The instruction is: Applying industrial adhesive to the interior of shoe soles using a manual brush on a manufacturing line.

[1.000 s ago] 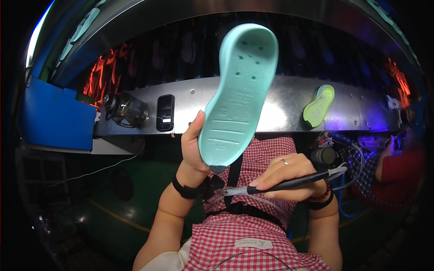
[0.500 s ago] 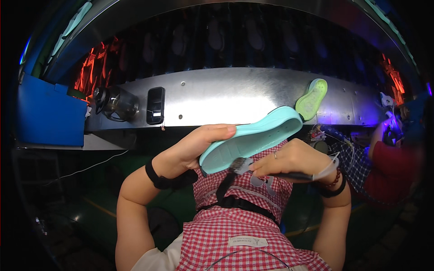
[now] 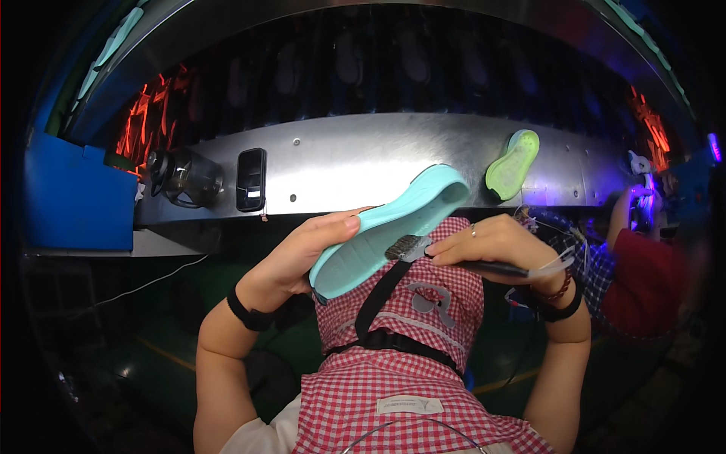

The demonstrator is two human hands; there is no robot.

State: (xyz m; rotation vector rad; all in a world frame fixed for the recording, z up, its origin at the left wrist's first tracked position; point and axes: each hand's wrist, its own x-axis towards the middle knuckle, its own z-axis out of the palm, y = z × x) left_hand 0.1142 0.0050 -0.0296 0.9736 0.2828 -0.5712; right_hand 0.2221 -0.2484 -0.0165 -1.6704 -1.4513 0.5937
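A turquoise shoe sole (image 3: 352,261) with a raised rim is tilted in front of my body, its hollow inner side facing me. My left hand (image 3: 310,246) is closed on its left part, thumb over the upper rim and the other fingers hidden behind. In my right hand (image 3: 491,246) is a brush (image 3: 407,247) with a dark handle, pinched close to its head. The bristles lie against the inside of the sole, about midway along its near edge. A smaller yellow-green sole (image 3: 516,166) rests on the metal ledge beyond my right hand.
The metal ledge (image 3: 348,170) runs across ahead of me. On its left stand a dark see-through jug (image 3: 185,178) and a black phone (image 3: 251,179). Dim sole shapes (image 3: 414,57) line up behind it. At the right is another person's red sleeve (image 3: 643,280); orange lights glow at both ends.
The turquoise sole has moved left in my left hand. The brush has slid along the inside of the sole, away from its left end toward the middle.
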